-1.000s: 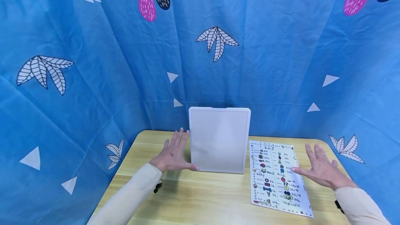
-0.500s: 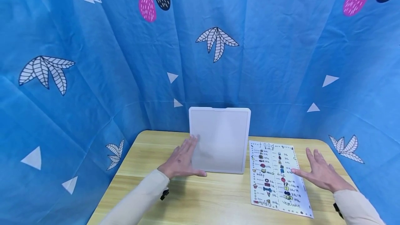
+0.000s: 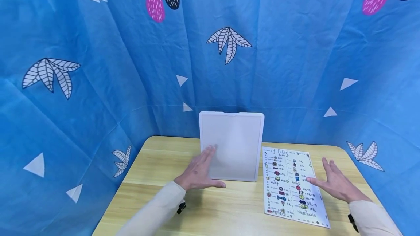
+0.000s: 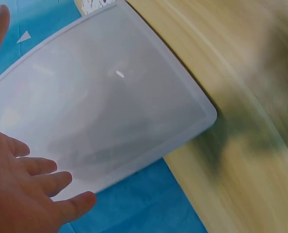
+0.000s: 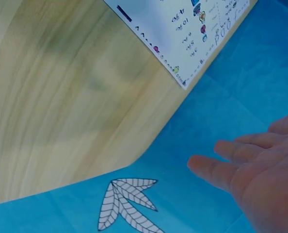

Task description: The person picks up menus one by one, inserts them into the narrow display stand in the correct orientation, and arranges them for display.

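A white rectangular panel with a raised rim (image 3: 234,145) stands upright near the back of the table in the head view. My left hand (image 3: 199,172) is in front of its lower left part, fingers spread and thumb out to the right. The left wrist view shows the same panel (image 4: 120,92) beyond the outstretched fingers, with nothing held. Over the right edge of a hand-drawn food price sheet (image 3: 295,188) hovers my right hand (image 3: 339,183), its fingers straight and thumb toward the sheet. In the right wrist view that hand (image 5: 260,170) holds nothing.
A light wood table (image 3: 164,159) carries the panel and the sheet. Blue patterned cloth (image 3: 226,83) hangs behind and along both sides, close to the table's edges.
My left hand has moved right, from beside the panel's left edge to in front of its lower left part. The right hand has dipped slightly. Panel and sheet stay put.
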`<state>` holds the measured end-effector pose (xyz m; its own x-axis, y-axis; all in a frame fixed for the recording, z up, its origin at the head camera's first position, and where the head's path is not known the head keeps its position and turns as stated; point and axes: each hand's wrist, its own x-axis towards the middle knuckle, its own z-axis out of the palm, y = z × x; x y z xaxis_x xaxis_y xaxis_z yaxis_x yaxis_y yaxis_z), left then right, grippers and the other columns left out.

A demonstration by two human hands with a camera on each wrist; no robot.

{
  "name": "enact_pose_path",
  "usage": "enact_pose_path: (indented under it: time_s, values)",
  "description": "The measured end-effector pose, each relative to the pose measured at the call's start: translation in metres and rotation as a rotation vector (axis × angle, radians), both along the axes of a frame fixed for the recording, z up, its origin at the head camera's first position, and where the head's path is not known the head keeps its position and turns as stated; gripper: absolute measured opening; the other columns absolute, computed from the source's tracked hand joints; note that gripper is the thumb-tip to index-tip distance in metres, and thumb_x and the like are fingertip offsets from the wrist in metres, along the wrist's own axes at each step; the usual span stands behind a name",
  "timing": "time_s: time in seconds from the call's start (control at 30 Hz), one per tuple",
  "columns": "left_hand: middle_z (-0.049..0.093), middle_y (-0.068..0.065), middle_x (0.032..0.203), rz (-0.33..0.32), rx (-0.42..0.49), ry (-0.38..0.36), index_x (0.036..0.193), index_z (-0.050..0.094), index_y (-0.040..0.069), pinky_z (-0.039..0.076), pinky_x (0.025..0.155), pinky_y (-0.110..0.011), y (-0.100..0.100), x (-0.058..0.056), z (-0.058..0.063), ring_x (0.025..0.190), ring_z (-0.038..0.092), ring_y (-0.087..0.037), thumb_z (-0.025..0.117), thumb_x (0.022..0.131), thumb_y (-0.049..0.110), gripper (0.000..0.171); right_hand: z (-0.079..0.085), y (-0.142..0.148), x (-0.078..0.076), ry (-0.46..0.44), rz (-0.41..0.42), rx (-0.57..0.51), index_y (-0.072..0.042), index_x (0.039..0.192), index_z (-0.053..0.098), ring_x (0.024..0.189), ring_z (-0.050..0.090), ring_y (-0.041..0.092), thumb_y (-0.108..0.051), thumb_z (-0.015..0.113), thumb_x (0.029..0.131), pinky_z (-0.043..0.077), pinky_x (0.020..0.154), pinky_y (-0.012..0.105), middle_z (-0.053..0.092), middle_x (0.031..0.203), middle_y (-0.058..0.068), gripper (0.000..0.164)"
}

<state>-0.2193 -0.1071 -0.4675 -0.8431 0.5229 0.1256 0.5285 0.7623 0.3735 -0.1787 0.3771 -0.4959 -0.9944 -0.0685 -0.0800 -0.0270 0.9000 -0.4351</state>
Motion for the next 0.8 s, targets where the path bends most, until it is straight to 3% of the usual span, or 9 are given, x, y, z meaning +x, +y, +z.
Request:
enact_pose_path:
  time_s: [0.1, 0.43, 0.8]
  values:
    - [0.014, -0.013, 0.165, -0.006, 0.010, -0.005, 0.161, 0.008, 0.012, 0.026, 0.112, -0.063, 0.005, 0.001, -0.002, 0.150, 0.018, -0.031, 0.072, 0.068, 0.080, 0.132, -0.002, 0.001, -0.001, 0.001, 0.002, -0.003, 0.021, 0.147, -0.004, 0.126, 0.014, 0.073, -0.059, 0.061, 0.093, 0.021, 0.097, 0.080, 0.002, 0.142, 0.056, 0.117]
    - [0.013, -0.009, 0.166, 0.003, 0.035, -0.052, 0.161, 0.011, 0.012, 0.024, 0.117, -0.049, 0.016, 0.003, -0.008, 0.151, 0.016, -0.027, 0.065, 0.069, 0.084, 0.129, -0.011, 0.002, -0.004, -0.013, -0.013, -0.039, 0.019, 0.148, -0.006, 0.130, 0.012, 0.070, -0.059, 0.065, 0.090, 0.018, 0.100, 0.078, 0.004, 0.144, 0.054, 0.121]
    - [0.020, -0.008, 0.164, 0.018, 0.076, -0.133, 0.160, 0.017, 0.011, 0.031, 0.114, -0.047, 0.032, 0.003, -0.010, 0.148, 0.024, -0.027, 0.069, 0.069, 0.081, 0.126, -0.016, 0.005, -0.002, -0.050, -0.041, -0.091, 0.022, 0.146, -0.004, 0.131, 0.011, 0.069, -0.057, 0.068, 0.089, 0.016, 0.102, 0.076, 0.007, 0.144, 0.053, 0.122]
